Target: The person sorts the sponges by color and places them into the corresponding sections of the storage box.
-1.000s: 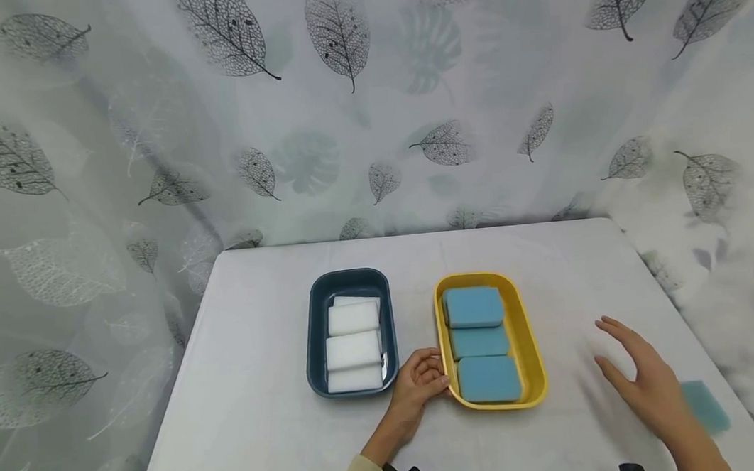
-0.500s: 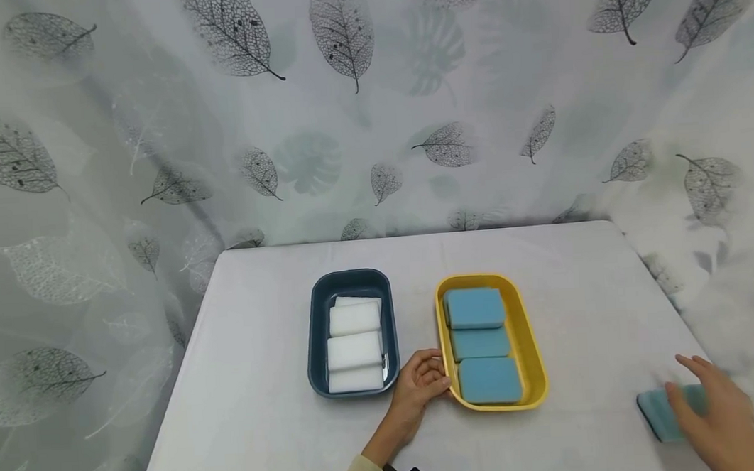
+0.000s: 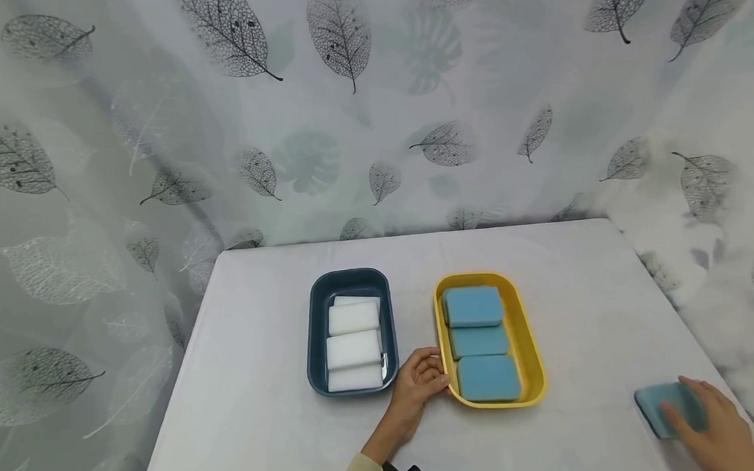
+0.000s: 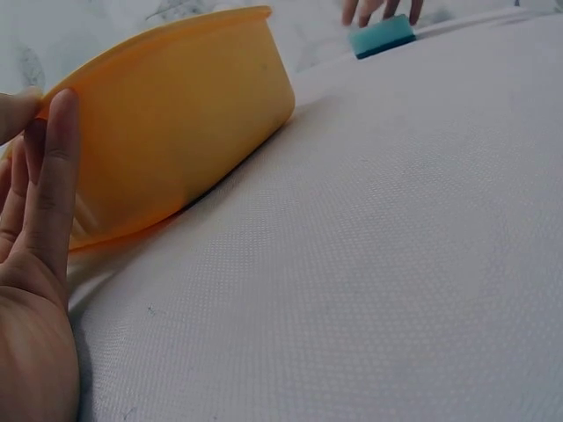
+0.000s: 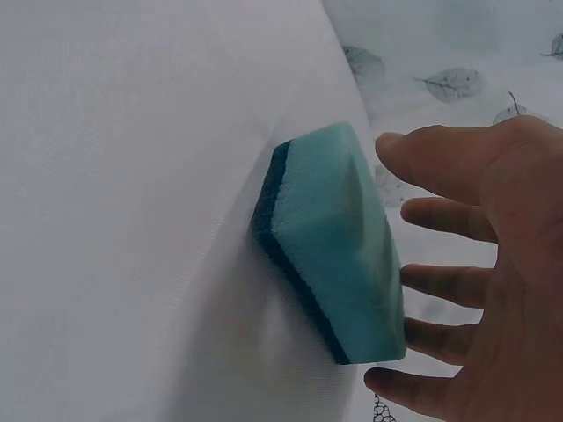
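My left hand pinches the near left rim of a yellow tray; in the left wrist view the thumb and fingers sit on either side of the tray's wall. Blue sponges lie in a column inside that tray. At the table's right edge my right hand is over a loose blue sponge. From the right wrist, the sponge shows a light blue body with a dark scouring side against the table. The right fingers are spread near its upper face, not curled round it.
Left of the yellow tray stands a dark blue tray with several white sponges inside. The white table ends at a leaf-patterned curtain behind and on both sides.
My right hand has moved right and down from beside the yellow tray to the loose sponge, lowering further in the last half second. The left hand and both trays have stayed put.
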{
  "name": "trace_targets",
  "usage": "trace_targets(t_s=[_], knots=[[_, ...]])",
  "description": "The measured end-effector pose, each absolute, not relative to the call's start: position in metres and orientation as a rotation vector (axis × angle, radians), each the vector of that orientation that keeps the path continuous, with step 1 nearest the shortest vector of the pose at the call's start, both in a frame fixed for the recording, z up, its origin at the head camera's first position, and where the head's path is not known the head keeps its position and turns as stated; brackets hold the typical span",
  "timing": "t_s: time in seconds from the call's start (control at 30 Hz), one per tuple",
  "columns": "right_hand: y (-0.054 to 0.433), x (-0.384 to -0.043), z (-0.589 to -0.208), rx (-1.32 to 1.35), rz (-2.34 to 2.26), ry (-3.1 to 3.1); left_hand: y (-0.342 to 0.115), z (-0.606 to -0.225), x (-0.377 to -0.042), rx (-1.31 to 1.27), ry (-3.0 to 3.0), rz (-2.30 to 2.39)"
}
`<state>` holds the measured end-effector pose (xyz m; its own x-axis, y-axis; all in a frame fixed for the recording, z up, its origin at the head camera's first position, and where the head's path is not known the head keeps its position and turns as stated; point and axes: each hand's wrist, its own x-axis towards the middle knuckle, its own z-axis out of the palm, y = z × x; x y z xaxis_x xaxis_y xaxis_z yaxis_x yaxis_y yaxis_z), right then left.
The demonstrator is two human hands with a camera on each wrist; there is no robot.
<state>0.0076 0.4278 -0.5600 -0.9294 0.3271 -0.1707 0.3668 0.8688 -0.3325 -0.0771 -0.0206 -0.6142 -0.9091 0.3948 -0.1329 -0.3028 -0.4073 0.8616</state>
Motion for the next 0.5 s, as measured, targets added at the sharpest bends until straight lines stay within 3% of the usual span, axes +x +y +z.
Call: trace_targets(t_s=[0.5], knots=[[0.429,0.002,-0.559,0.613,-0.476,2.779,-0.022,-0.614,-0.076,0.129,1.387,2.337]])
